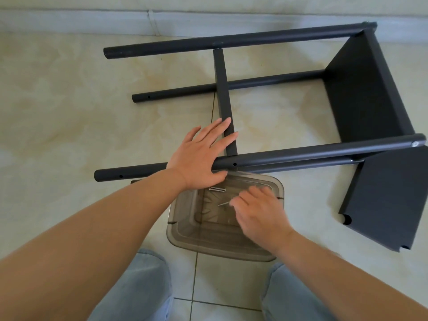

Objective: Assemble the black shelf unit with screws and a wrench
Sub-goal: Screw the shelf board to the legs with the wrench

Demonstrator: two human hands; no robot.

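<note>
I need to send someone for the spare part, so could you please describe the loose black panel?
Find the black metal shelf frame lying on the tiled floor. Beside its right end, the flat black rectangular shelf panel lies detached. Unlike the panel fixed between the tubes, it has semicircular corner notches.

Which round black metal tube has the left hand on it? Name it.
The nearest round black metal tube, just above the clear plastic tub. The left hand lies flat across it; the other three tubes lie untouched.

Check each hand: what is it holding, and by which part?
Left hand holds nothing; it rests flat on the nearest black tube. Right hand, blurred in the clear tray, seems to pinch a screw by one end.
</note>
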